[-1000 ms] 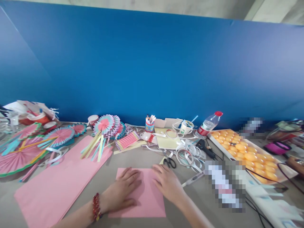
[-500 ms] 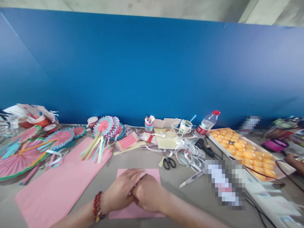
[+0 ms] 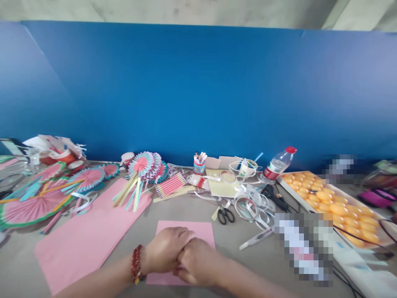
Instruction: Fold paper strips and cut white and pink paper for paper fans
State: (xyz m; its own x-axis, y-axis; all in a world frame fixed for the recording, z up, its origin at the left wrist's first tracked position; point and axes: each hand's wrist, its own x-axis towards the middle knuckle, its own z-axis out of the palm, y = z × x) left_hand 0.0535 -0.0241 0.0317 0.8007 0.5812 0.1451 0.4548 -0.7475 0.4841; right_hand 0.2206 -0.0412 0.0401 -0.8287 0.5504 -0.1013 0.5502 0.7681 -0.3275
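One pink sheet (image 3: 200,230) is laid flat on the table (image 3: 173,209), its middle covered by two hands joined above it. The left hand (image 3: 166,249), one red beaded bracelet (image 3: 136,263) worn at its wrist, is lapped over the right hand (image 3: 201,261). The left fingers are pressed together and the right ones curled; their tips are hidden, and whether anything is pinched cannot be told. Both forearms are cut off by the lower edge. One pink stack (image 3: 93,236) is placed to the left, its sheets too close to be counted. One pair of scissors (image 3: 226,216) and one bottle (image 3: 276,166) are seen beyond; the bottle's red label cannot be read. Two patches at right are pixelated.
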